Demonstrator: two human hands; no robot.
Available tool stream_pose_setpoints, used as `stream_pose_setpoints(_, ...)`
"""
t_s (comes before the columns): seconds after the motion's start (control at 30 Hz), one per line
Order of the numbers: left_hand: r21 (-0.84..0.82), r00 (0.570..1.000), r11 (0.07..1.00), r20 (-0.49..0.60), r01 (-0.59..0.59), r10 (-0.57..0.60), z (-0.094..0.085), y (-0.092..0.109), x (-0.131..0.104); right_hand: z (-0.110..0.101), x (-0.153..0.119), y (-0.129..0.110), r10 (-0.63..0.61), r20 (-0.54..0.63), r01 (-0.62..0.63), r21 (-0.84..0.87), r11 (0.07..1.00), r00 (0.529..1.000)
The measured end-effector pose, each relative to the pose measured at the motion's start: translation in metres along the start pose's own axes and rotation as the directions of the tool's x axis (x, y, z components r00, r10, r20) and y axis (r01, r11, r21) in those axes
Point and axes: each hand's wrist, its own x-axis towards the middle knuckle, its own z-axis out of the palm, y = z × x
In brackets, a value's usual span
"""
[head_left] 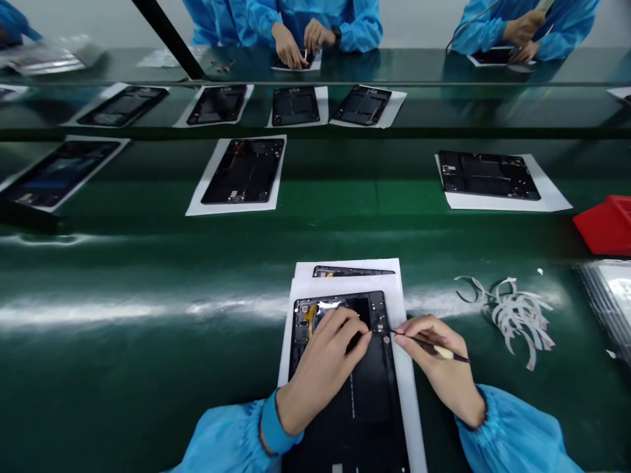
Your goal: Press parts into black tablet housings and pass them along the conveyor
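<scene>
An opened tablet (pixel 374 394) lies on white sheets (pixel 411 401), its dark inside facing up. My left hand (pixel 328 358) rests over its upper part, thumb and forefinger pinched together near the top right corner; whatever is between them is too small to make out. In my right hand (pixel 438 358) is a slim dark pair of tweezers (pixel 458 358) with a pale patch on its side. The tip reaches the tablet's right edge, beside small parts near the corner. An orange flex cable (pixel 310 315) shows left of my left hand.
Curled white strips (pixel 522 315) lie to the right, near a red bin (pixel 606 223) and clear plastic trays (pixel 608 295). Another tablet (pixel 352 270) peeks out behind mine. Beyond, several opened tablets (pixel 246 171) lie on sheets along the green line. Co-workers' hands (pixel 298 46) work opposite.
</scene>
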Motion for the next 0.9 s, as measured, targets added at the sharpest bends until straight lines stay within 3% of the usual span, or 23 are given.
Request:
stream_pose_setpoints(0.23, -0.005, 1.0, 1.0, -0.004, -0.019, 0.019, 0.0, 0.001, -0.001, 0.006, 0.006, -0.002, -0.062, -0.075, 0.059, -0.041, 0.997, 0.995)
stream_pose_setpoints(0.53, -0.04, 0.998, 0.997, -0.014, 0.065, -0.066, -0.002, 0.009, 0.004, 0.007, 0.003, 0.0, -0.148, 0.055, 0.154, -0.154, 0.976, 0.988)
stream_pose_setpoints(0.9, -0.11, 0.993, 0.987, 0.001, 0.121, -0.121, -0.002, 0.008, 0.007, 0.005, 0.005, 0.004, -0.083, 0.11, 0.102, -0.179, 0.979, 0.99)
